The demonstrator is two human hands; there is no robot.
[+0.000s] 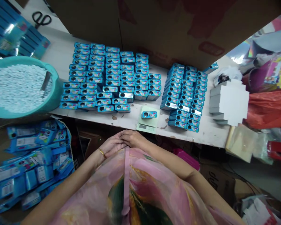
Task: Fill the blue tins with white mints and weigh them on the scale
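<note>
At the table's front edge, my left hand (pixel 111 143) and my right hand (pixel 133 137) rest together against my body. Their fingers are closed and overlap; I see no object held in either one. Just beyond them, a pale green digital scale (pixel 142 126) carries one small blue tin (pixel 149 114). To the left of the scale stand many blue tins (pixel 113 77) in columns. A second block of blue tins (pixel 187 90) stands to its right. Neither hand touches the tins or the scale.
A turquoise tub (pixel 57 90) of white pellets with a scoop (pixel 46 82) stands at left. Below it, a carton holds blue packets (pixel 31 162). Scissors (pixel 41 19) lie at the back. A large cardboard box (pixel 154 28) blocks the far side. White folded cartons (pixel 229 101) stand right.
</note>
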